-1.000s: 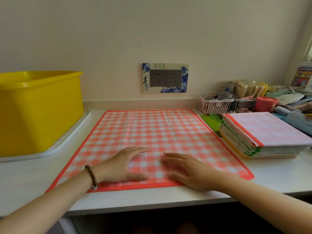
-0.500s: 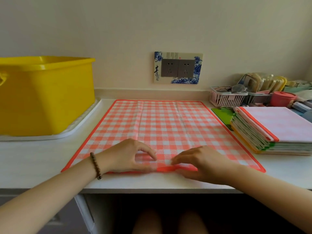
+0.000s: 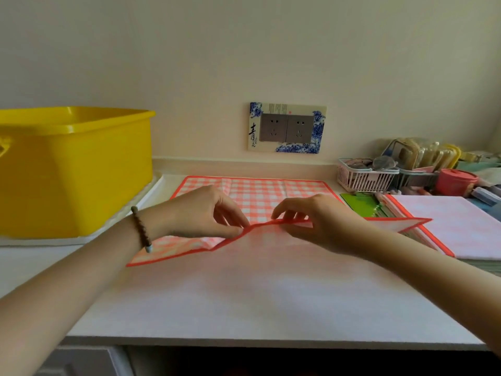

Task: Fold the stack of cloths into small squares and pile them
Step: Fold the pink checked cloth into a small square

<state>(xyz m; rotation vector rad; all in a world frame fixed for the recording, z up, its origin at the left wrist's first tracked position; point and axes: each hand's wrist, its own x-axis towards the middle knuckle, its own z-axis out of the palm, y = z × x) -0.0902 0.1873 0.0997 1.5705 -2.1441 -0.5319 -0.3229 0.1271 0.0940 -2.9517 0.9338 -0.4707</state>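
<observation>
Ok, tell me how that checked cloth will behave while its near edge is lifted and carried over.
The checked cloth looks thin and probably light: left hand and right hand raise its edge with fingertip pinches. It is likely floppy, since the edge sags toward both corners. It may hold a crease, as fold lines show in its flat part.

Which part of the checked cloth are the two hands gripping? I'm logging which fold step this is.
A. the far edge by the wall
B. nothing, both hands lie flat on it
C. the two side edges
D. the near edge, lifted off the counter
D: the left hand and right hand each pinch the red-bordered near edge of the checked cloth, raised above the counter.
</observation>
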